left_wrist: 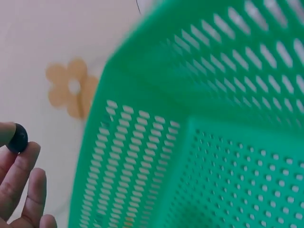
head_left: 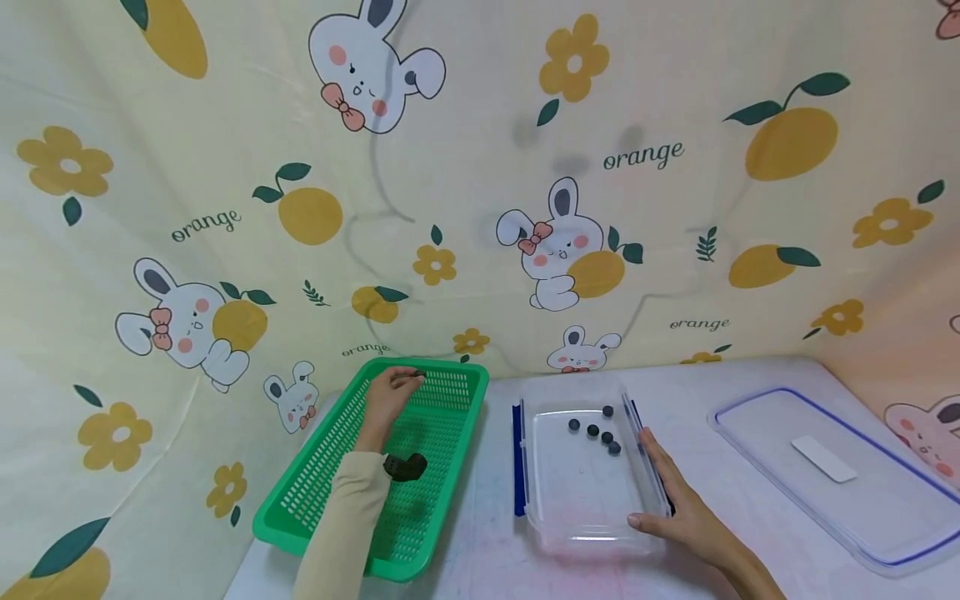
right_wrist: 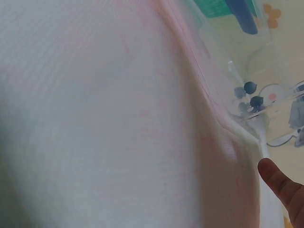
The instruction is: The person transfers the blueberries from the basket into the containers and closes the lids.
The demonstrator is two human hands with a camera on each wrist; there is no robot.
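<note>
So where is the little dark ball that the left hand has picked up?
In the head view the left hand pinches the dark ball over the far end of the green basket, left of the clear container.

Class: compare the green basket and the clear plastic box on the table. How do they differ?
The green basket is opaque with slotted walls; the clear box is see-through and solid. The box holds five dark balls; none show in the basket. Both are shallow, rectangular and open-topped.
</note>
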